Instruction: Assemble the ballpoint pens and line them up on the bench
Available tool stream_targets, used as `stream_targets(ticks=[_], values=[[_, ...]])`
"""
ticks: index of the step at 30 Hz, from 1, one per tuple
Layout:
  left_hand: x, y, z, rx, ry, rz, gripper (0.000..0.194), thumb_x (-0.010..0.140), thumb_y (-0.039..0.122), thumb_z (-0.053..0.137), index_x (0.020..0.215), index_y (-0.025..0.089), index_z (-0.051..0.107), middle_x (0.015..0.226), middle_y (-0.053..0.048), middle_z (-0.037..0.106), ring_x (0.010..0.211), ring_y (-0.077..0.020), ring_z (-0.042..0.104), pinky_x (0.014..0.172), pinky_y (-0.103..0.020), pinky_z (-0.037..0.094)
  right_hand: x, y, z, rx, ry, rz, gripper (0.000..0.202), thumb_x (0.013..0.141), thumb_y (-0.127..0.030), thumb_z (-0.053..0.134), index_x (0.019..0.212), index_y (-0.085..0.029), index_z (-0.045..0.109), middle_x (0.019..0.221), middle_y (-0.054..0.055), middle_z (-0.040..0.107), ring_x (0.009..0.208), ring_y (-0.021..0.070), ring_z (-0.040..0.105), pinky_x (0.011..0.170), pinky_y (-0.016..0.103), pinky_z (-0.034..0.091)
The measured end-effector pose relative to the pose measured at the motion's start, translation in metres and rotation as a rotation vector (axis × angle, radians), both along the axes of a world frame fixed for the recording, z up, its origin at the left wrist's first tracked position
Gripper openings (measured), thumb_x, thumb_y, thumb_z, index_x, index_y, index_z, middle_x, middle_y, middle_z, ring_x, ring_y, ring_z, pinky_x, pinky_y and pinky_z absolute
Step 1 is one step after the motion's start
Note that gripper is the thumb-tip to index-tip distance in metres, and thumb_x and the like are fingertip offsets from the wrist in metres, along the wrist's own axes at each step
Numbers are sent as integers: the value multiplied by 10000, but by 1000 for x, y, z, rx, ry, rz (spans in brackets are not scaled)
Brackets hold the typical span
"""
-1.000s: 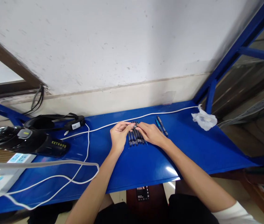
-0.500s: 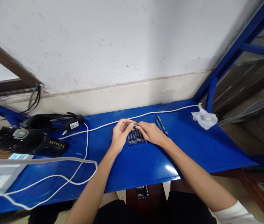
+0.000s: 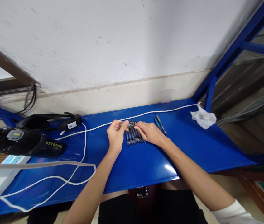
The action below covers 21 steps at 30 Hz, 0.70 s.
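My left hand is closed in a pinch around one end of a pen, which lies roughly level between my hands. At its other end, the fingertips of my right hand are closed on a thin dark part of it. Whether the pen is whole or in two pieces is too small to tell. Just beneath lies a row of several dark pens side by side on the blue table, their clear ends toward me. My fingers partly hide the row. To the right lie a blue pen and a grey pen.
A white cable runs along the table behind my hands. On the left are a black bottle, a black strap device, a power strip and looped cable. A crumpled white plastic bag lies at the right.
My hands have drawn apart, the left moving a little left, so more of the thin pen piece and of the pen row shows. The camera view has shifted slightly.
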<state>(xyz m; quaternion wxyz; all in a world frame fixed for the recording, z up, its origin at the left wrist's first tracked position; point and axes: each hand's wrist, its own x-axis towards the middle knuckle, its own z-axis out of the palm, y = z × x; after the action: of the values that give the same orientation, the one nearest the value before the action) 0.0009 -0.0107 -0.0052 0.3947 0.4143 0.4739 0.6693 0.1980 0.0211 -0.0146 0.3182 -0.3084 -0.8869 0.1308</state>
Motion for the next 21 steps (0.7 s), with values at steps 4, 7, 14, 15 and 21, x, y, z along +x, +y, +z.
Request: stream_targets(ticks=[4,7,14,15,21], values=[[-13,6,0,12,-45,12,295,849,410,891,851,177,711,788,-26,747,683,-131,668,705,-267,548,2,0,2,-4,22,-9,313,1176,-369,384,1144,-207,649,1030,90,747,841,199,701,733,301,445],[-16,7,3,15,-77,-4,278,862,402,880,930,169,744,904,-66,783,773,-151,704,713,-266,559,2,-1,3,-11,39,-9,300,1174,-353,390,1176,-209,652,1073,95,756,873,202,713,762,304,467],[-19,7,7,-13,-177,26,395,912,546,800,1047,209,643,1012,-78,813,877,-193,797,757,-290,595,3,2,2,-11,48,-37,282,1164,-353,410,1152,-215,656,1066,93,758,884,205,712,778,302,489],[-19,7,7,-12,-178,18,410,922,566,782,1067,216,624,1012,-80,817,892,-203,807,759,-294,597,3,2,2,-12,51,-37,274,1163,-352,416,1164,-217,655,1082,94,760,889,205,714,783,304,493],[-19,5,10,-19,-181,-10,431,945,589,747,1105,221,591,1004,-96,823,904,-228,824,748,-289,594,4,2,3,-13,52,-38,263,1162,-349,425,1188,-216,651,1094,96,764,893,208,719,794,309,505]])
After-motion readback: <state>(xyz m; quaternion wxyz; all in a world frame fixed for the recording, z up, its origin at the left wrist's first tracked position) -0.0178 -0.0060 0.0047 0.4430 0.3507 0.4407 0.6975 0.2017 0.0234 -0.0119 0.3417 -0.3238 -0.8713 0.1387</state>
